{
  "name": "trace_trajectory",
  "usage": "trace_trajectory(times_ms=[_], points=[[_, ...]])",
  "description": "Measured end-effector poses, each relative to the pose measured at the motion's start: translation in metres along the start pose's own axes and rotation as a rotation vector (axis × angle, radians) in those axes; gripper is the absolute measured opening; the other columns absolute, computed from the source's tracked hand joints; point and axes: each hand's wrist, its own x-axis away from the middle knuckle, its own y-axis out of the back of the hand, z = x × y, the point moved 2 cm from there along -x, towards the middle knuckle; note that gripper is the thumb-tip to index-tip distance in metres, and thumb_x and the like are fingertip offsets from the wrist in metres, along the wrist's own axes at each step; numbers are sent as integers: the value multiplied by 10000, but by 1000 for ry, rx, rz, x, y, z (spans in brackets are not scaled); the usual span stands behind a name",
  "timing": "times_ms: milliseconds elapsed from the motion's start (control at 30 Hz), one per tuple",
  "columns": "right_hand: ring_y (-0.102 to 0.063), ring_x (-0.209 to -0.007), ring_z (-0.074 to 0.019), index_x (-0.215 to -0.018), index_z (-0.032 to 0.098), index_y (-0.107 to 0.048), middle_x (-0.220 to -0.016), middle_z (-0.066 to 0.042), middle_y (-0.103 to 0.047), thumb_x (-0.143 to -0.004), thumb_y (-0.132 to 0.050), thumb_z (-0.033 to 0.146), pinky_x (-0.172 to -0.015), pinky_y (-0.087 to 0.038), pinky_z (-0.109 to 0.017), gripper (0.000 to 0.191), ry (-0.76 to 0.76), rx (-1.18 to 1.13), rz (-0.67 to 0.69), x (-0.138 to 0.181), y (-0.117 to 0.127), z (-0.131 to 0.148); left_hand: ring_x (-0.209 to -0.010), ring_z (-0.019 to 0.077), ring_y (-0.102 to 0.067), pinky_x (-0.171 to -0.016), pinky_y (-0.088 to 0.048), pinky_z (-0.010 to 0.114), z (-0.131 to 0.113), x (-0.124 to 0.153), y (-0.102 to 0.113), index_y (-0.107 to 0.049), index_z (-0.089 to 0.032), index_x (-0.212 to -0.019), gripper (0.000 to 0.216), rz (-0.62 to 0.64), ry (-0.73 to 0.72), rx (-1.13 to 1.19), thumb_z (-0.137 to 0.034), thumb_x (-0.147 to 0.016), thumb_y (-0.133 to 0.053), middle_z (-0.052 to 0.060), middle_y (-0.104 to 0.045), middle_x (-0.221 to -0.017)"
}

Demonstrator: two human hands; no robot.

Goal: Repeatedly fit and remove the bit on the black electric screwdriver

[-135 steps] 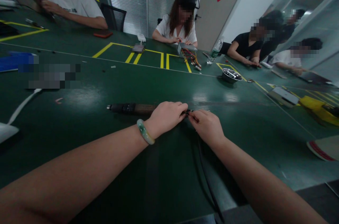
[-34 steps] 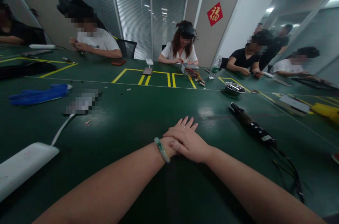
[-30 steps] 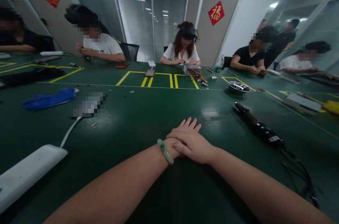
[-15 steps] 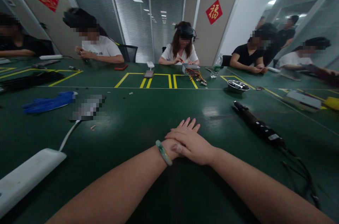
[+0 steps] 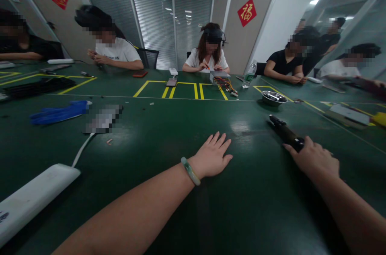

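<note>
My left hand (image 5: 212, 157) lies flat on the green table (image 5: 169, 134), palm down, fingers spread, holding nothing. A pale green bangle (image 5: 190, 171) sits on that wrist. My right hand (image 5: 313, 159) has reached out to the right and rests over the near end of a long black cylindrical tool (image 5: 282, 130) that lies on the table. Its fingers curl over the tool's body and hide that part. Whether they grip it firmly I cannot make out.
A white power strip (image 5: 33, 196) with its cord lies at the near left. Blue gloves (image 5: 58, 112) lie further left. A metal bowl (image 5: 274, 98), a water bottle (image 5: 249, 74) and a wired metal box (image 5: 220, 76) stand beyond. Several people sit around the table.
My right hand has lifted off my left hand and moved right onto the black tool. My left hand stays flat in place.
</note>
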Motion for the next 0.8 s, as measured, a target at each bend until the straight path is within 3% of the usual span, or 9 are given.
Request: trace_trajectory(times_ms=[100, 233, 400, 533, 633, 733, 800], points=[[-585, -956, -440, -1159, 102, -597, -1032, -290, -589, -807, -408, 736, -711, -436, -532, 750, 50, 7, -10, -4, -2, -16, -1471, 255, -55, -1179, -142, 457, 0, 0, -1, -193, -201, -1515, 607, -15, -3, -21, -510, -993, -210, 71, -132, -1595], [-608, -882, -371, -1109, 139, -643, -1047, -243, -600, -831, -399, 713, -652, -441, -461, 683, 99, -40, 22, -13, 0, -23, -1472, 259, -39, -1176, -131, 491, 0, 2, 0, -141, -209, -1524, 613, -28, -8, -38, -503, -993, -229, 75, -103, -1599], [-619, -888, -354, -1163, 143, -647, -1107, -232, -610, -858, -407, 673, -647, -445, -434, 657, 185, -68, -6, -2, 7, -7, -1474, 249, 2, -1188, -99, 484, -7, 1, 8, -128, -200, -1525, 607, -122, -39, -71, -475, -997, -247, 68, -58, -1603], [-634, -888, -314, -1179, 206, -638, -1131, -169, -632, -881, -432, 614, -681, -479, -411, 546, 437, -151, -11, 28, 16, 45, -1472, 232, 50, -1196, -83, 470, -18, 0, 22, -128, -206, -1525, 602, -267, -41, -116, -440, -996, -300, 54, -29, -1605], [-634, -946, -291, -1183, 210, -617, -1133, -126, -641, -874, -502, 526, -790, -510, -415, 456, 728, -233, -31, 59, 19, 99, -1471, 229, 61, -1201, -65, 453, -27, 2, 32, -165, -205, -1519, 587, -376, -53, -146, -422, -996, -322, 44, -35, -1605], [-587, -1103, -290, -1244, 189, -565, -1213, -112, -618, -877, -496, 338, -971, -458, -460, 402, 1046, -297, -94, 89, 12, 152, -1473, 225, 49, -1204, -71, 441, -32, 4, 37, -214, -207, -1509, 560, -424, -87, -163, -412, -999, -320, 34, -67, -1604], [-520, -1215, -293, -1332, 183, -500, -1306, -111, -575, -870, -434, 216, -1052, -399, -471, 468, 1177, -336, -144, 104, 2, 183, -1474, 222, 34, -1204, -79, 437, -33, 4, 38, -239, -207, -1503, 552, -429, -104, -166, -411, -997, -322, 31, -99, -1601]])
